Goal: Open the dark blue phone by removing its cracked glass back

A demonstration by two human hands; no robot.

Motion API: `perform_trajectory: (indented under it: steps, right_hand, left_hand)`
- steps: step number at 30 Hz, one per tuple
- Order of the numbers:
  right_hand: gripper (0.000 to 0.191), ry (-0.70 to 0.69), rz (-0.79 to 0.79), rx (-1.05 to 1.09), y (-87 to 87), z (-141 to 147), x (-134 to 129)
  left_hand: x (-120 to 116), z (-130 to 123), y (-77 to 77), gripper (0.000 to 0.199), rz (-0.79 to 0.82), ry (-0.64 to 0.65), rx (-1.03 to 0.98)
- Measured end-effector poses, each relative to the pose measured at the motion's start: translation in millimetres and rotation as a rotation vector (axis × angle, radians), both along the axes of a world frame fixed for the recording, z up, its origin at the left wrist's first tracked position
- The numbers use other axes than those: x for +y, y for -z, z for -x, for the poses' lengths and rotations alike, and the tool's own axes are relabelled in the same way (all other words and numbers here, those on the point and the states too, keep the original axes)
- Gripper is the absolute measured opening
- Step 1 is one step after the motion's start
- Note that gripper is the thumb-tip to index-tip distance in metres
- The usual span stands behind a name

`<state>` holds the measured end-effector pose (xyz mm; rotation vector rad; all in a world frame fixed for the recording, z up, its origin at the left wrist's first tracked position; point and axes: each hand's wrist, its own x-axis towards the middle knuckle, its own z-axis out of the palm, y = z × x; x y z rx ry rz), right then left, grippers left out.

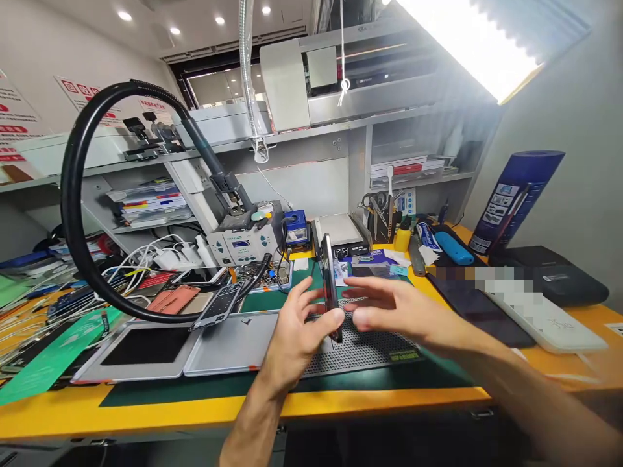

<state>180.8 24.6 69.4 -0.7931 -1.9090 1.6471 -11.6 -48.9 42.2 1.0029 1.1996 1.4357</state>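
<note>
Two forearms (256, 415) nearest, left cut off by the bottom edge, right running out at lower right, blurred. Yellow table (335, 403) front edge crosses below the hands; dark area beneath it hard to read. Green mat (389, 381) front strip gives some room between that edge and the perforated pad (363, 353). Left hand (294, 334) grasps a thin phone-like device (329, 279), thumb on its near side, other fingers partly hidden; device stands upright over the pad, nearly edge-on, so both faces unreadable; pad contact unclear. Right hand (409, 305) just beside it, fingers spread and loose; touch can't be told. Gray tray (224, 350) limits leftward room, partly behind left hand. White slab (549, 318) at right partly pixelated. Farther, black hose (73, 168) loops at left; lamp (477, 45) glare washes out upper-right shelves (421, 178).
</note>
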Motion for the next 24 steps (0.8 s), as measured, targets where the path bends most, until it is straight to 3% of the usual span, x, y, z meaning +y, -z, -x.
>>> perform_trajectory:
  steps: [1,3,6,8,15,18,24]
  right_hand:
    - [0.078,-0.050,0.013,0.020,5.6,4.4,-9.0]
    - [0.072,-0.081,0.000,0.086,16.6,13.2,-21.8]
    - [0.046,0.032,-0.034,0.228,28.2,21.7,-29.5]
    - [0.042,0.082,0.012,0.277,31.7,21.1,-28.7]
    - [0.045,0.015,0.285,0.329,35.3,1.6,-19.8]
    - [0.046,-0.024,0.331,0.340,38.4,-0.3,-21.0]
    - [0.041,-0.017,0.354,0.338,44.7,1.0,-23.7]
  left_hand:
    - [1.3,-6.2,0.5,0.095,0.000,-0.081,0.079]
    - [2.5,-18.9,2.2,0.100,0.010,-0.212,0.212]
    - [1.0,-32.8,4.9,0.105,0.024,-0.349,0.345]
    - [-1.4,-34.6,6.2,0.102,-0.002,-0.385,0.357]
    - [-1.4,-7.0,8.6,0.046,-0.128,-0.175,0.045]
    - [1.7,-1.2,11.0,0.038,-0.124,-0.073,-0.057]
    - [1.2,1.1,14.4,0.029,-0.126,-0.017,-0.107]
